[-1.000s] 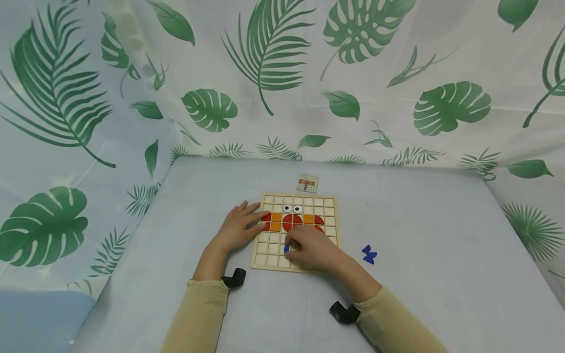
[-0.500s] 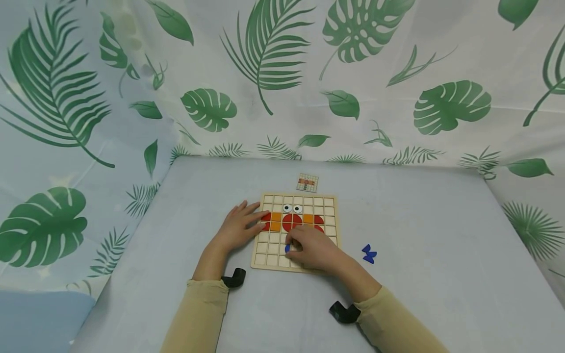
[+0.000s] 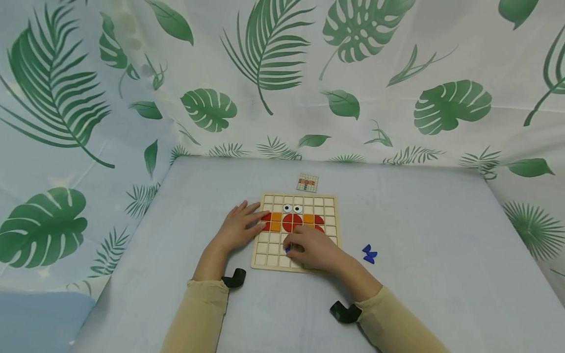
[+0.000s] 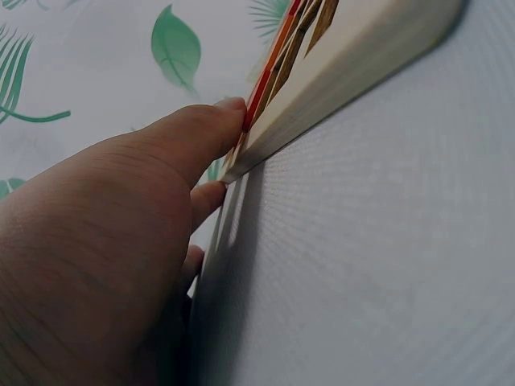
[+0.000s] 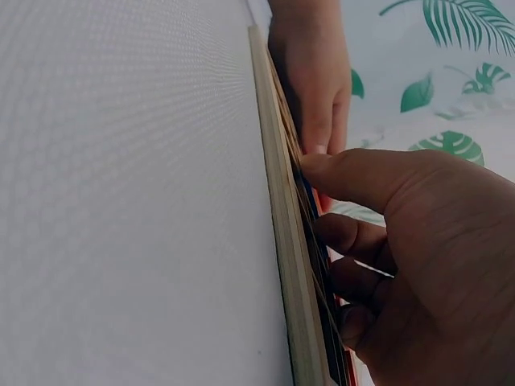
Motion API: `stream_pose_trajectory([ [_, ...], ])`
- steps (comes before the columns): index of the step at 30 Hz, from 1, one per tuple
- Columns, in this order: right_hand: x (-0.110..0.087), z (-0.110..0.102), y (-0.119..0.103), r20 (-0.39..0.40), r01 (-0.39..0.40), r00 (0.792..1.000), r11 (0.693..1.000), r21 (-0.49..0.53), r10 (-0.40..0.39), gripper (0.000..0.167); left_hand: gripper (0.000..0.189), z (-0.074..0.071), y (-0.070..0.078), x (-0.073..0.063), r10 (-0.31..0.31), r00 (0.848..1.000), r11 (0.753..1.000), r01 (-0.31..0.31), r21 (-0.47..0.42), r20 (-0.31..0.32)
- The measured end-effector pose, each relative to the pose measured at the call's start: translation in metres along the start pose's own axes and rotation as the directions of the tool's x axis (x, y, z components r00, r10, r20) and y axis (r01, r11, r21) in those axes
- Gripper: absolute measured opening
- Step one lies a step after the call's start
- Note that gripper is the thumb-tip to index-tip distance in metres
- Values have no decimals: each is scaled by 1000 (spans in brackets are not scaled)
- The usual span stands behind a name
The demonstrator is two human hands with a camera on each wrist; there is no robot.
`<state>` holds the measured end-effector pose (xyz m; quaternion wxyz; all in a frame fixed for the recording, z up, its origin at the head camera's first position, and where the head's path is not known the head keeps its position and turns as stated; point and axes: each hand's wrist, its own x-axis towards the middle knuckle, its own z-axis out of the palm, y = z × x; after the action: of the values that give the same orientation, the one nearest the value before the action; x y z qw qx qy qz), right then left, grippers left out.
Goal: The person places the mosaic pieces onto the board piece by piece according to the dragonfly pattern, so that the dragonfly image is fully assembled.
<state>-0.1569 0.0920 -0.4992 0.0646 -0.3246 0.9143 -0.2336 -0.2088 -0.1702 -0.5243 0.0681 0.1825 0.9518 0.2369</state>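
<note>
A square wooden grid board [image 3: 261,260] lies on the table in the head view. Red and orange pieces [image 3: 275,221] form a band across it, with two eye pieces [image 3: 293,209] above. My left hand [image 3: 238,227] rests at the board's left edge, fingers extended, fingertips touching the red pieces there. Over the lower middle cells, my right hand [image 3: 314,249] has curled fingers and pinches a small blue piece [image 3: 288,249], mostly covered by thumb and forefinger. In the right wrist view the thumb [image 5: 346,173] reaches the board's surface; the blue piece is barely visible there.
Several loose blue pieces [image 3: 369,254] lie on the table right of the board. A small pattern card [image 3: 307,183] lies beyond its far edge. Leaf-printed cloth [image 3: 282,73] hangs behind and at the sides. Each wrist wears a black camera [image 3: 345,312].
My right fingers have shifted slightly to the left over the blue piece, so less of it shows. The left hand has stayed still.
</note>
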Motion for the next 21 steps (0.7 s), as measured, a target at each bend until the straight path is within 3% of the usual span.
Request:
stream_pose_trajectory([
  [10,-3,-9,5,20,-75,997,992,106,73,9,45,0,1,-1,-5,1000,1000,4,10,8],
  [16,-17,-28,19,-69,-33,997,994,108,41,6,45,1,2,0,-18,1000,999,18,27,9],
  [21,-39,-45,36,-114,-67,990,991,112,80,6,45,1,3,0,-27,1000,999,27,27,9],
])
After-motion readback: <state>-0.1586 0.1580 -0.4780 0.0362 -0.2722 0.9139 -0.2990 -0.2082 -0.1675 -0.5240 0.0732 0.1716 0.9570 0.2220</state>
